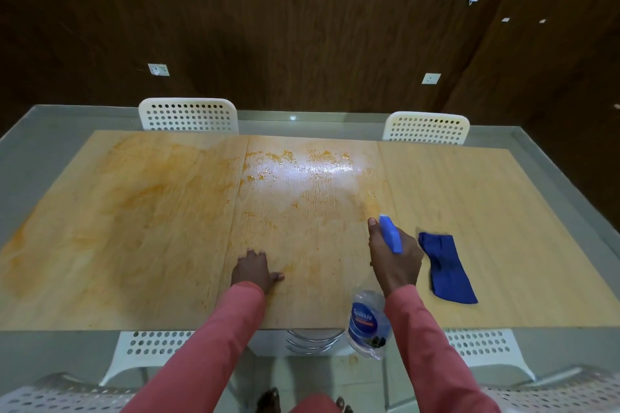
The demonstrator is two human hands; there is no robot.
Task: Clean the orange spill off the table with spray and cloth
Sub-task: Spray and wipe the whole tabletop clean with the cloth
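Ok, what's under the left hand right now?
The left hand rests on the table, amid faint orange spill streaks. No cloth beneath; the blue cloth lies apart. The patch under the palm is hidden.

Head camera looks steeply down, close above table (469,198) and hands

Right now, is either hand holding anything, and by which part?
The right hand grips the spray bottle around its neck, below the blue trigger head. The left hand rests on the table, holding nothing.

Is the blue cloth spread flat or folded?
Folded. The blue cloth lies as a narrow strip with creases, on the table just right of the right hand, untouched. How many layers cannot be told.
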